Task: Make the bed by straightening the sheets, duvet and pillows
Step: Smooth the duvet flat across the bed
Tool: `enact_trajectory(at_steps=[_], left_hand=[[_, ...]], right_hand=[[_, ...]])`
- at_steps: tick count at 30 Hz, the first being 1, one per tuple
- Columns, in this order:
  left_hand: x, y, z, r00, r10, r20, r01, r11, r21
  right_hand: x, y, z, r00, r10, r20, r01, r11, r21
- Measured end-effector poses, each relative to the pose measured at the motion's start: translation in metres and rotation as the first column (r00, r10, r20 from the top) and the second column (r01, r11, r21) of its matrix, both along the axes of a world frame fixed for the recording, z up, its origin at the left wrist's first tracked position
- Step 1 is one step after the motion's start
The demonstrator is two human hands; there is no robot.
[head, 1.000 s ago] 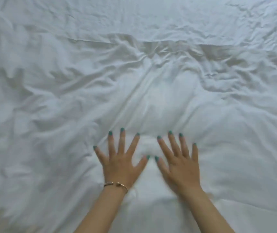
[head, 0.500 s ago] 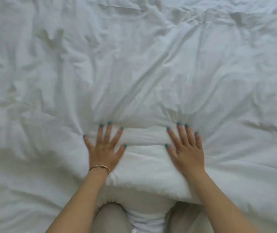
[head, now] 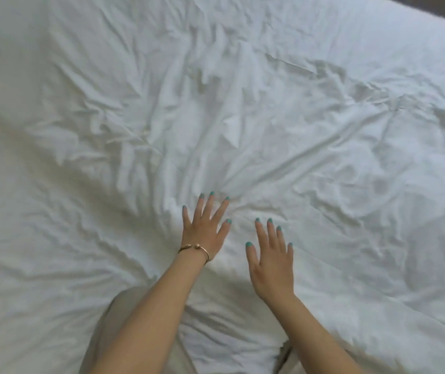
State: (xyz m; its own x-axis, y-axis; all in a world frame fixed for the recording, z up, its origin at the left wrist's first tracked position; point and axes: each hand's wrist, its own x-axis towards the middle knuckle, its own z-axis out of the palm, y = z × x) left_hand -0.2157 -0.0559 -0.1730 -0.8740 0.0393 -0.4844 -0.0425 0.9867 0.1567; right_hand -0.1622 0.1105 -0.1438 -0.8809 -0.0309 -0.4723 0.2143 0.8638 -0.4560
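Spreading flat, the fingers of the left hand lie palm-down on the white duvet, a gold bracelet on that wrist. The right hand sits just beside it, fingers straight and slightly apart, nothing gripped. Wrinkled duvet covers the bed, creases fanning out from the hands.

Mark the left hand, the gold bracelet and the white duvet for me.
left hand (head: 204,230): head view, back of the hand.
thin gold bracelet (head: 207,253): head view, band on the left wrist.
wrinkled white duvet (head: 323,157): head view, creased top surface.
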Motion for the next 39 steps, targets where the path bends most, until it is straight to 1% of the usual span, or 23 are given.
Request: enact_trajectory(at_steps=[3,5,6,8,10,11,14,17,19,20,21,22,23,24,25,26,27,28,31,33,35,36,39], left_hand=[[-0.025,-0.087,-0.01,0.989,-0.038,-0.145,0.028,0.997,-0.067],[-0.054,-0.149,-0.025,0.98,-0.082,-0.179,0.066,0.993,-0.097],[-0.071,-0.176,-0.033,0.981,-0.102,-0.164,0.084,0.99,-0.115],[-0.099,-0.228,-0.054,0.982,-0.098,-0.162,0.076,0.987,-0.139],[-0.117,-0.284,-0.075,0.978,-0.058,-0.2,0.017,0.979,-0.201],[-0.125,-0.314,-0.083,0.978,-0.034,-0.204,-0.017,0.97,-0.244],[-0.151,-0.393,-0.092,0.975,-0.007,-0.22,-0.073,0.933,-0.353],[-0.173,-0.446,-0.087,0.969,0.061,-0.238,-0.154,0.904,-0.398],[-0.185,-0.466,-0.077,0.942,0.162,-0.294,-0.263,0.899,-0.349],[-0.188,-0.467,-0.07,0.919,0.191,-0.346,-0.298,0.91,-0.289],[-0.191,-0.462,-0.064,0.905,0.164,-0.393,-0.267,0.937,-0.224],[-0.194,-0.454,-0.06,0.902,0.072,-0.425,-0.163,0.97,-0.181],[-0.196,-0.442,-0.06,0.899,-0.061,-0.434,-0.015,0.985,-0.17],[-0.2,-0.432,-0.062,0.894,-0.175,-0.413,0.107,0.978,-0.182],[-0.205,-0.432,-0.065,0.904,-0.229,-0.362,0.168,0.967,-0.192],[-0.211,-0.439,-0.067,0.921,-0.233,-0.311,0.171,0.962,-0.212],[-0.216,-0.452,-0.07,0.938,-0.209,-0.276,0.141,0.959,-0.246],[-0.22,-0.47,-0.074,0.953,-0.163,-0.257,0.092,0.959,-0.267],[-0.231,-0.52,-0.072,0.959,0.128,-0.254,-0.187,0.957,-0.223],[-0.242,-0.543,-0.063,0.928,0.276,-0.249,-0.326,0.927,-0.187],[-0.258,-0.558,-0.052,0.911,0.303,-0.282,-0.352,0.925,-0.145],[-0.27,-0.564,-0.045,0.891,0.322,-0.319,-0.363,0.929,-0.076],[-0.309,-0.582,-0.027,0.8,0.42,-0.428,-0.404,0.905,0.132]], right_hand=[[-0.037,-0.092,-0.005,0.999,-0.003,-0.039,-0.001,0.996,-0.086],[-0.069,-0.151,-0.02,0.99,-0.031,-0.135,0.022,0.997,-0.068],[-0.087,-0.179,-0.031,0.982,-0.009,-0.189,0.0,0.999,-0.046],[-0.116,-0.221,-0.061,0.957,0.141,-0.252,-0.136,0.99,0.036],[-0.126,-0.236,-0.096,0.933,0.294,-0.21,-0.253,0.947,0.2],[-0.125,-0.232,-0.112,0.937,0.305,-0.168,-0.252,0.927,0.278],[-0.105,-0.199,-0.135,0.979,0.199,-0.048,-0.154,0.87,0.468],[-0.075,-0.168,-0.118,0.992,-0.113,0.061,0.057,0.813,0.579],[-0.066,-0.165,-0.097,0.948,-0.307,0.082,0.197,0.769,0.608],[-0.069,-0.174,-0.087,0.928,-0.368,0.053,0.26,0.745,0.614],[-0.077,-0.192,-0.08,0.919,-0.394,-0.006,0.32,0.737,0.595],[-0.093,-0.219,-0.075,0.924,-0.375,-0.07,0.352,0.766,0.539],[-0.11,-0.25,-0.071,0.946,-0.299,-0.125,0.322,0.828,0.458],[-0.132,-0.284,-0.07,0.974,-0.153,-0.165,0.205,0.903,0.377],[-0.156,-0.321,-0.073,0.979,0.038,-0.199,0.029,0.945,0.325],[-0.176,-0.353,-0.078,0.958,0.191,-0.213,-0.12,0.944,0.306],[-0.19,-0.376,-0.085,0.941,0.273,-0.199,-0.203,0.928,0.313],[-0.198,-0.388,-0.094,0.945,0.289,-0.155,-0.225,0.915,0.336],[-0.19,-0.381,-0.119,0.974,0.215,-0.072,-0.164,0.888,0.429],[-0.186,-0.369,-0.12,0.972,0.233,-0.031,-0.2,0.888,0.414],[-0.192,-0.365,-0.115,0.953,0.301,0.019,-0.282,0.867,0.412],[-0.193,-0.365,-0.113,0.948,0.315,0.045,-0.307,0.869,0.387],[-0.196,-0.369,-0.109,0.969,0.232,0.083,-0.246,0.908,0.34]])
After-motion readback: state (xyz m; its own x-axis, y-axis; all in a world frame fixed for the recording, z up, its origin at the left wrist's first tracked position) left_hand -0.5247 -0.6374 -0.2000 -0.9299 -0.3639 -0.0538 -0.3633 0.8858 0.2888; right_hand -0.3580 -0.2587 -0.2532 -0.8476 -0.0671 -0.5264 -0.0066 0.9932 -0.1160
